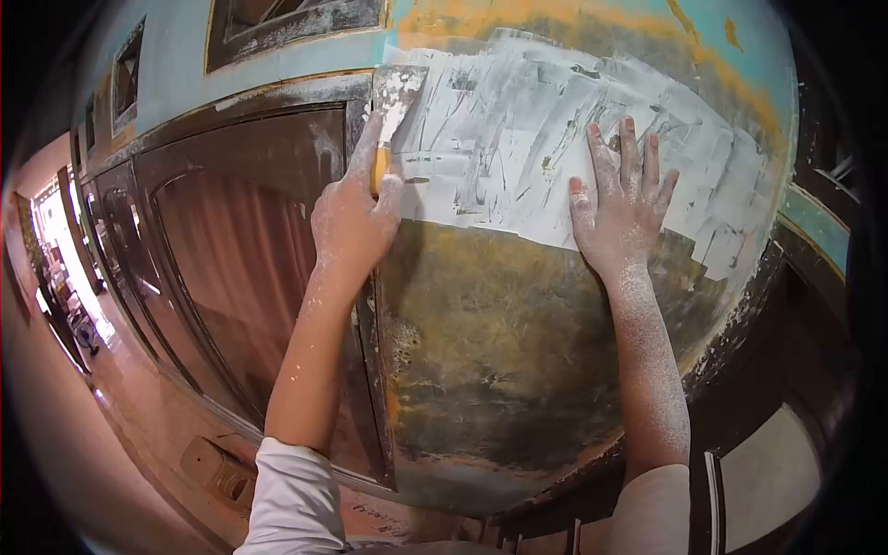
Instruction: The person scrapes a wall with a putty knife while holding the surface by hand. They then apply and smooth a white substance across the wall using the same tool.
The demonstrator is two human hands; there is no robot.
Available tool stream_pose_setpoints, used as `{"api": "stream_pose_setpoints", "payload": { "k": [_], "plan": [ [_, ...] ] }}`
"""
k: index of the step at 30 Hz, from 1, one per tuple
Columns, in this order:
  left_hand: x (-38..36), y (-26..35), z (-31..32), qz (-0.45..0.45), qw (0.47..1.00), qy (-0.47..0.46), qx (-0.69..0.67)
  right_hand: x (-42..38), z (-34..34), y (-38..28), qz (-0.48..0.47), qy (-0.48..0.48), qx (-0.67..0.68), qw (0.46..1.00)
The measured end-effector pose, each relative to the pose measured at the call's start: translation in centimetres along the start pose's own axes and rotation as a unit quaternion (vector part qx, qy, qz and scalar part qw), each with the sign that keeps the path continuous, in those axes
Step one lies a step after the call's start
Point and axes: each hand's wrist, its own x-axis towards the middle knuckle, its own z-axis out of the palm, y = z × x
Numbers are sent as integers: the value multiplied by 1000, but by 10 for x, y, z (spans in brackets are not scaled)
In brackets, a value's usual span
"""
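Observation:
My left hand (353,217) grips a putty knife (396,102) by its yellow handle. The metal blade, smeared with white filler, lies against the wall at the left edge of a wide patch of white putty (518,139). My right hand (624,203) rests flat on that patch, fingers spread, holding nothing. Both hands and forearms are dusted white. Below the patch the wall section (499,351) is bare, dark and stained brown and yellow.
A dark wooden door frame with a reddish-brown panel (250,268) stands to the left of the wall. Turquoise and orange paint (592,18) shows above the patch. A corridor with pink floor (55,305) runs off far left. A dark frame edges the right side.

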Motion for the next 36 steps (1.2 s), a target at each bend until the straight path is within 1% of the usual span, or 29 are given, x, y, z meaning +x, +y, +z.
{"api": "stream_pose_setpoints", "payload": {
  "k": [2, 4, 5, 7, 9, 11, 13, 14, 15, 17, 19, 22, 24, 27, 29, 31, 32, 33, 35, 36],
  "plan": [
    [-7, 2, 2, -7, 1000, -4, 8, -1, 0, 0, 1, -2, 0, 1000],
    [-36, -7, 13, -36, 999, -34, -3, -2, 0, 0, 3, -2, -1, 1000],
    [-44, -13, 22, -13, 999, -32, 10, -2, 0, -1, -4, 11, 4, 1000],
    [-28, -2, 12, -28, 998, -55, -1, -2, -1, 0, -14, 26, 3, 1000],
    [4, 13, 1, 5, 1000, -11, -12, -1, 0, 0, 3, -6, -6, 1000],
    [22, 20, -5, -1, 1000, -15, 9, -2, 0, 0, 0, -1, 0, 1000],
    [25, 19, -4, 1, 1000, 3, 16, -1, -2, -1, 5, -19, -12, 1000],
    [13, 18, -1, -23, 1000, -6, 13, -3, 1, 1, -3, -9, -10, 1000],
    [4, 17, 2, -23, 1000, -6, 16, -5, 1, 1, -1, -10, -7, 1000],
    [-4, 16, 5, -64, 996, -59, 10, -4, 1, 1, -5, -1, -1, 1000],
    [14, 18, -4, -18, 1000, -13, 10, -4, -1, 0, -2, -9, -5, 1000],
    [26, 26, -11, 5, 1000, -6, 24, -2, -2, -1, 5, -23, -9, 1000],
    [12, 30, -10, -32, 998, -53, 23, -4, -1, -1, 6, -30, -11, 999],
    [-5, 24, 3, -28, 996, -74, 32, -4, 0, 0, 1, -12, -12, 1000],
    [8, 25, -3, -34, 995, -81, 38, -4, -5, -3, -2, -9, -5, 1000],
    [21, 27, -6, 5, 997, -59, 52, -3, -3, -2, -6, -3, -3, 1000],
    [22, 30, -6, -8, 995, -68, 68, -4, -2, -1, -9, 2, 0, 1000],
    [15, 32, -3, -6, 995, -69, 68, -4, -1, -1, -7, 2, -1, 1000],
    [-10, 34, 8, -9, 995, -88, 51, -4, 0, 0, 1, -28, -4, 1000],
    [-15, 38, 11, 12, 995, -82, 52, -5, 0, 0, 3, -27, -7, 1000]
  ]
}}
